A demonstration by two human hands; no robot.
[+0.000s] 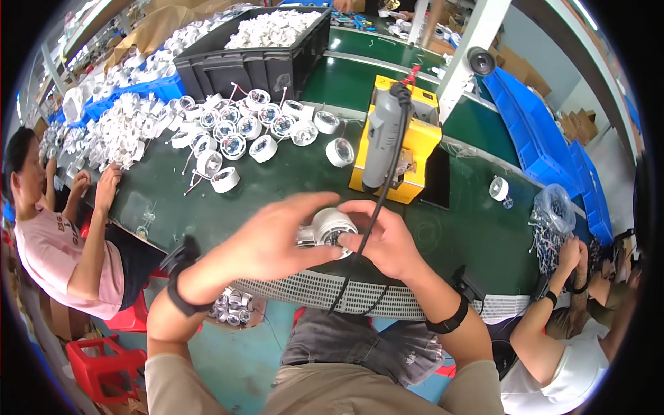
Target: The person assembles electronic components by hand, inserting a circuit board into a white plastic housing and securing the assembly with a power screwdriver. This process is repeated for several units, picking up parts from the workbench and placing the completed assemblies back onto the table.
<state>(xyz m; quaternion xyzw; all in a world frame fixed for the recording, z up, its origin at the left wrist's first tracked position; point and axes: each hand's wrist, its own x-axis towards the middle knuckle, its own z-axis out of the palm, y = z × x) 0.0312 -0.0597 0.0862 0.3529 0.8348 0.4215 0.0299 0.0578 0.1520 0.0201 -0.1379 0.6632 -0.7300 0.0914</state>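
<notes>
hands | holding white housing | yellow box beyond | green tabletop beneath

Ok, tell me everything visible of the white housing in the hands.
The white housing is rounded, apparently plastic, with a smooth wall and a darker interior visible through its open side, which faces the wearer. It is held over the green tabletop, between the left hand, blurred, and the right hand, whose thumb reaches its opening. Inner detail is unclear.
</notes>
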